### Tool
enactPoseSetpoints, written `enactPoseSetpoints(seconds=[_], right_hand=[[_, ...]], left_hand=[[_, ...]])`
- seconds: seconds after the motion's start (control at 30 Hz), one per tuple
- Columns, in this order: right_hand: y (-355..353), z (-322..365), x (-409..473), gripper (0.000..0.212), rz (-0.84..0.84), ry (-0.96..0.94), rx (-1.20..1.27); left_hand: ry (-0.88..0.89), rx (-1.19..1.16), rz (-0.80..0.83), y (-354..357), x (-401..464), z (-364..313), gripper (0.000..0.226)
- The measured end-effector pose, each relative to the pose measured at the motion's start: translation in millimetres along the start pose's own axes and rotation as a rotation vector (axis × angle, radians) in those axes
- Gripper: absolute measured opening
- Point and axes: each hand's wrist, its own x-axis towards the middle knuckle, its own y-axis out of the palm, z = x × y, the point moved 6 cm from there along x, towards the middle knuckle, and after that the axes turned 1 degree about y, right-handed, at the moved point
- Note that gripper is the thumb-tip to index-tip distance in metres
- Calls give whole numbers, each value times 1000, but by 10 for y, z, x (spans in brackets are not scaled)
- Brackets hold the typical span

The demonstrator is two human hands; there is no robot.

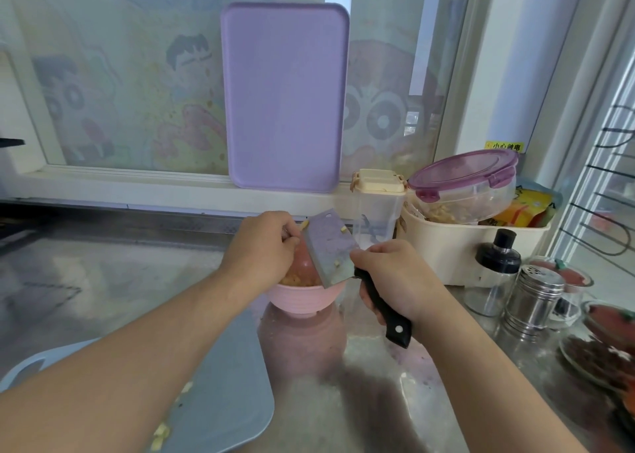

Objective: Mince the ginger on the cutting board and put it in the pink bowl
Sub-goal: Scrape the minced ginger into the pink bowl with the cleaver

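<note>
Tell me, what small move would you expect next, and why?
Probably the left hand wipes its fingers down the cleaver blade, since ginger bits cling to it above the pink bowl, while the right hand holds the handle.

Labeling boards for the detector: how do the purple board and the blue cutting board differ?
Pose: the purple board stands upright against the window; the blue cutting board lies flat on the steel counter.
Contents: the purple one is bare; the blue one carries ginger bits.
Visibility: purple is fully seen; blue is partly hidden by the left arm.
Both are rounded-corner rectangles.
</note>
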Motion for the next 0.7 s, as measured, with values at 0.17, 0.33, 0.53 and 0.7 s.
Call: enactPoseSetpoints(seconds=[0.17,0.33,0.53,0.7], right_hand=[[16,4,-28,27,6,-10,-24],[24,12,-39,26,-2,-16,-43],[13,14,-48,36,-7,-4,-48],[7,16,-60,41,-16,-15,-56]], left_hand=[[71,-14,26,-69,-30,-240,44],[129,128,208,38,-138,-297,61],[-20,51,24,-33,-78,-39,37],[43,-5,-69,-110,-10,-96,23]])
